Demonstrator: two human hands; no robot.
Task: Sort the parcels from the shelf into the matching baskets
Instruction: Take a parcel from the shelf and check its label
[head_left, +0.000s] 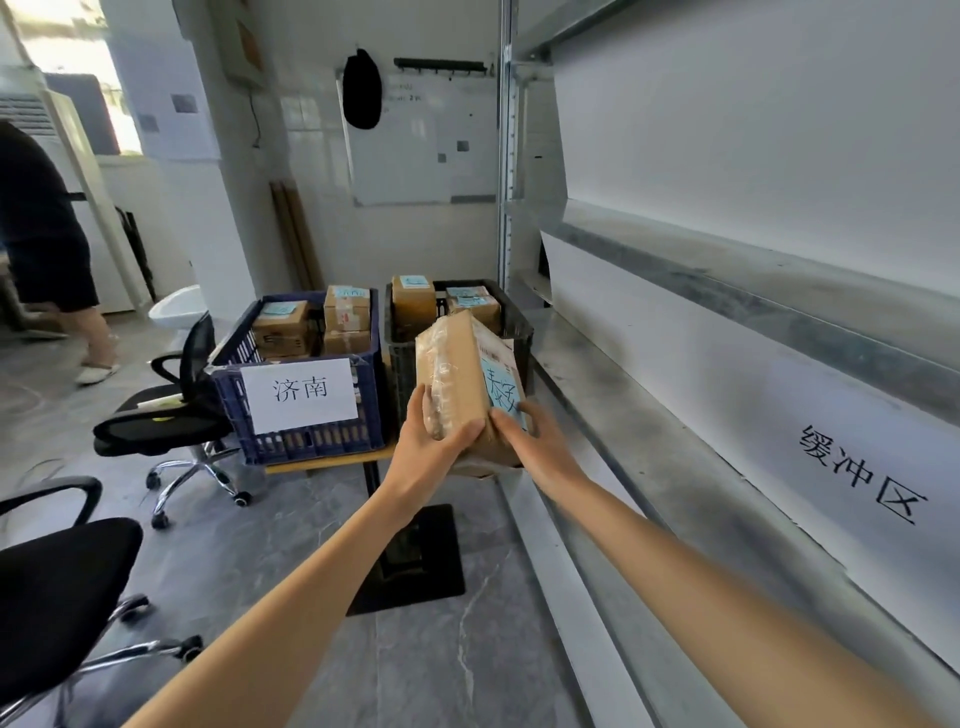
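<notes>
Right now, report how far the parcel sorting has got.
Done: several parcels already lie in the blue basket and in the black basket. In hand: the left hand and right hand grip one taped parcel with a blue label, held in front of the black basket. Left: setting that parcel into its basket. The shelf shows no waiting parcels in the stretch in view.

The parcel (460, 379) covers most of the black basket's (521, 332) front wall at 12 o'clock, & the left hand (431, 444) and right hand (540, 441) hide the parcel's lower end. Blue stickers (279, 309) on the boxes (283, 332) in the blue basket (234, 410) at 10 o'clock, and the whiteboard (415, 156) writing at 12, are too small to read. A person (41, 234) at 9 o'clock is cut by the left edge, and a black chair (57, 587) at 7 by the left & btm edges.
</notes>
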